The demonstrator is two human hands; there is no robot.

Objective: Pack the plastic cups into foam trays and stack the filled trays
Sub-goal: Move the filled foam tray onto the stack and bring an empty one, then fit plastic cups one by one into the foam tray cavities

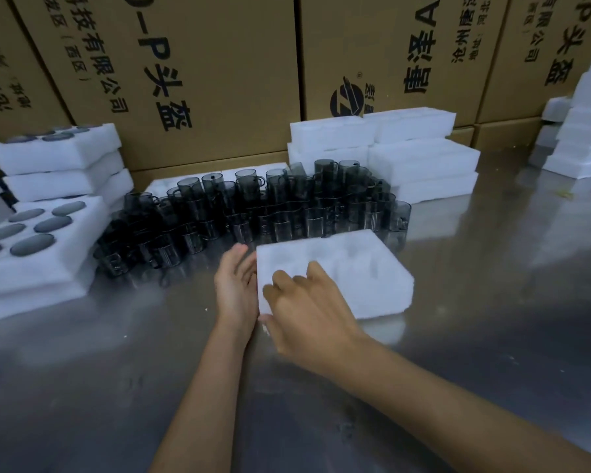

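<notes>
Head view: cups (253, 206) crowd behind tray (362, 268), cartons (198, 70) beyond.

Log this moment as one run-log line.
stage: positioning empty foam tray | left hand: flat against tray's left side | right hand: fingers resting on top | loose cups: behind tray | filled trays: stacked left

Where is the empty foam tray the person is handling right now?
In the head view, the empty foam tray sits centre on the metal table, just in front of the dark cups, between the left hand and right hand.
</notes>
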